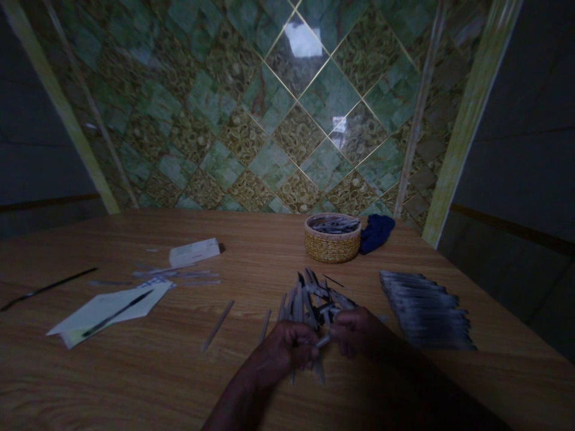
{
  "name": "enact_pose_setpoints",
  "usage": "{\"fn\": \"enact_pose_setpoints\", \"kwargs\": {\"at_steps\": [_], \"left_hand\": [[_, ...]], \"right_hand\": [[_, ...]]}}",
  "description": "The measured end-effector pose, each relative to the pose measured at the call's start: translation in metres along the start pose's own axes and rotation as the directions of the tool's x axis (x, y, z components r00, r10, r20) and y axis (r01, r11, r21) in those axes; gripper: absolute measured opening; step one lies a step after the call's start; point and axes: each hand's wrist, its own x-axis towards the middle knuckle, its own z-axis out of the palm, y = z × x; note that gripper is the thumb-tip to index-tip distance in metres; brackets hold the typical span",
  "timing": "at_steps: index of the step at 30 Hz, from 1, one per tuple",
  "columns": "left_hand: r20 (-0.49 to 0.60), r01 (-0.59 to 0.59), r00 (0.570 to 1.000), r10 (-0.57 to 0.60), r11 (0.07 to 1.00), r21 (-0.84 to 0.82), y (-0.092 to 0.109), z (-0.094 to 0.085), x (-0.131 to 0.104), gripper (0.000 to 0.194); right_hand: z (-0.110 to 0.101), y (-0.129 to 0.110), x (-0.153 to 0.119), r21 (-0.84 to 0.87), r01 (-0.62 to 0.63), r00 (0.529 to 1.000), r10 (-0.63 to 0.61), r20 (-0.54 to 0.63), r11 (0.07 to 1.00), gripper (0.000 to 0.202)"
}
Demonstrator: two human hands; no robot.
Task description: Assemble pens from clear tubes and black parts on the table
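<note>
In the dim head view, my left hand (291, 342) is closed in a pinch on a slim pale stick (323, 340). My right hand (354, 328) meets the stick's other end with its fingers bent and pressed together. What the stick is made of, and its exact kind, is too dark to tell. Just beyond and beneath my hands lies a loose pile of similar grey sticks (294, 302), some with black parts. Two more pale tips stick out below my fingers. Single sticks (218, 325) lie apart, left of my left hand.
A round wicker basket (332, 246) full of slim sticks stands behind, beside a dark blue cloth (376, 232). To the right lies a row of dark, slim pieces (429, 311). At left are a white box (194, 252), paper (108, 308), a pen (117, 313) and a black rod (49, 288).
</note>
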Motion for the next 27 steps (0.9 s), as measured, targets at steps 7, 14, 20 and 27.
{"fn": "enact_pose_setpoints", "kwargs": {"at_steps": [7,14,20,27], "left_hand": [[0.001,0.008,1.0,-0.008,1.0,0.001,0.001,0.0,0.001,0.016],[-0.002,-0.003,1.0,0.003,1.0,0.001,-0.001,0.0,0.001,0.019],[-0.013,-0.003,1.0,0.004,0.999,0.042,0.003,0.005,0.002,0.022],[-0.127,-0.06,0.987,0.097,0.962,0.268,0.002,0.011,0.007,0.02]], "right_hand": [[-0.001,0.001,0.0,0.061,-0.027,1.0,0.026,0.013,0.998,0.021],[-0.001,0.002,0.001,0.047,-0.019,1.0,0.019,-0.001,0.999,0.027],[0.002,-0.001,0.0,0.046,-0.033,0.999,0.034,-0.013,0.998,0.026],[0.004,0.002,0.002,0.031,-0.08,0.996,0.081,-0.046,0.996,0.033]]}}
